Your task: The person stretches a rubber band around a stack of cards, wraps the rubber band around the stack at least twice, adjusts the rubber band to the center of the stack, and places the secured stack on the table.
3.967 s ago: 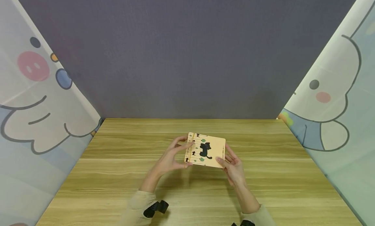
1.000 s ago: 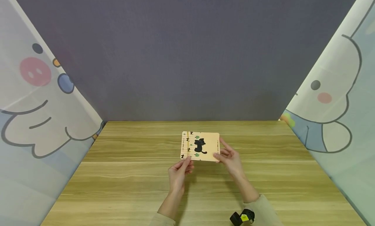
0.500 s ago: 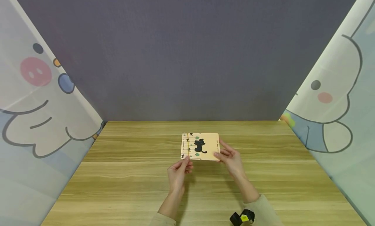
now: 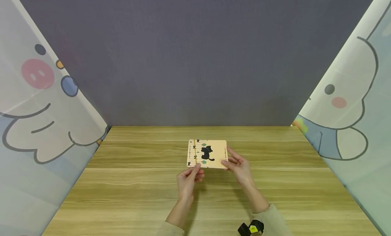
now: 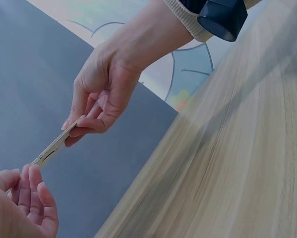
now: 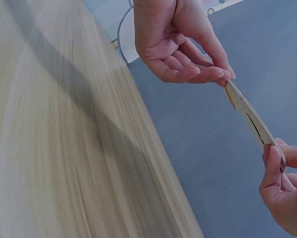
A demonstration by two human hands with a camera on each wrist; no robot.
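A thin cream notebook (image 4: 218, 151) with a black cat on its cover is held up over the table, cover upward. A yellow elastic band (image 4: 195, 151) runs across its left end. My left hand (image 4: 187, 183) pinches the near edge beside the band, thumb on top. At the right end my right hand (image 4: 241, 168) grips the corner, thumb on the cover and fingers beneath. In the left wrist view the notebook (image 5: 54, 147) appears edge-on between both hands. The right wrist view shows the notebook's (image 6: 252, 119) edges slightly parted, with a dark gap.
A wood-grain table (image 4: 128, 195) lies beneath the hands. Behind it rises a dark grey panel (image 4: 195, 59). Cartoon-printed curtains flank it, one at left (image 4: 21, 134) and one at right (image 4: 351, 134). A black wrist camera (image 4: 250, 228) sits on the right sleeve.
Four seconds ago my left hand spanned the notebook's left end; it has since shifted to pinch the near edge. The notebook has levelled and moved slightly left. My right hand keeps its grip.
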